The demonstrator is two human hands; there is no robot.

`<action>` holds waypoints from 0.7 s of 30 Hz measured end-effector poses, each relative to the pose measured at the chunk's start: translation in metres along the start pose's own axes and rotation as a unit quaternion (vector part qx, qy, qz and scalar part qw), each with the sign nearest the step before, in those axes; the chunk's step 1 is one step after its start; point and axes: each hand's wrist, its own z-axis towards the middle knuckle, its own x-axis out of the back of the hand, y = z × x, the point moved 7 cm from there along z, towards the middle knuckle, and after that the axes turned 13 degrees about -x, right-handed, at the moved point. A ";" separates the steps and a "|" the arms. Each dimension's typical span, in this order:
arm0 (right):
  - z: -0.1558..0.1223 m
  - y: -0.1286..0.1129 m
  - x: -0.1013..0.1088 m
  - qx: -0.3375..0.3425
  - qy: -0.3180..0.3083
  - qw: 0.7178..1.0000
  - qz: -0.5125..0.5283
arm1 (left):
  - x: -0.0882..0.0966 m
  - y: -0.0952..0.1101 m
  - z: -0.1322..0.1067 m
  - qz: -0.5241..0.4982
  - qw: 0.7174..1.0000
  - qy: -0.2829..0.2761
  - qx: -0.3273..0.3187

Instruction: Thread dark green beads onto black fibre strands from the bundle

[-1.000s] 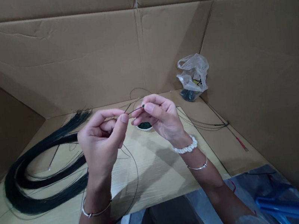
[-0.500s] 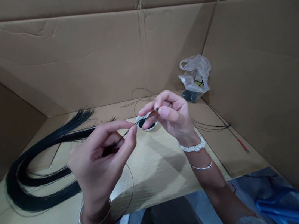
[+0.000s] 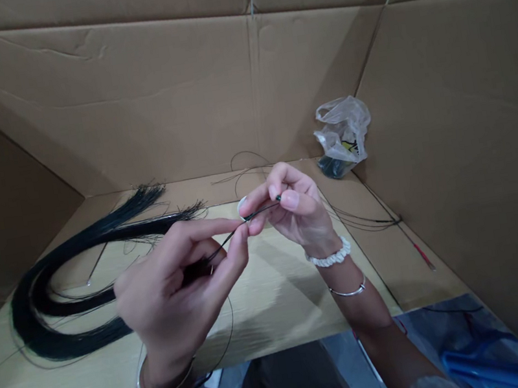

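Black wire [image 3: 261, 208], a single strand, held above the pale board [image 3: 280, 295], long axis slanting up toward the right hand, one dark bead [image 3: 279, 198] at its tip. Left hand [image 3: 177, 299] curled, gripping the lower end; right hand [image 3: 296, 211] pinching the tip. Just behind, one white bowl [image 3: 242, 207], mostly hidden; farther left, one black wire bundle [image 3: 99, 240]; farther right, one plastic bag [image 3: 343, 135].

White bowl [image 3: 242, 207] — mostly hidden, wire tip [image 3: 278, 197] — too tiny
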 end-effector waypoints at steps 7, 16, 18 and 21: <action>0.002 0.001 -0.002 0.018 -0.022 0.999 0.024 | 0.000 0.000 0.000 0.014 1.000 -0.006 -0.004; 0.003 0.002 -0.001 0.016 -0.022 0.999 0.027 | 0.001 0.003 0.002 0.023 1.000 -0.001 -0.014; 0.002 0.000 -0.003 0.029 -0.033 0.998 0.035 | 0.001 0.003 0.001 0.028 1.000 -0.002 -0.009; 0.001 -0.002 -0.005 0.037 -0.040 0.998 0.038 | 0.001 0.003 0.001 0.027 1.000 -0.001 -0.007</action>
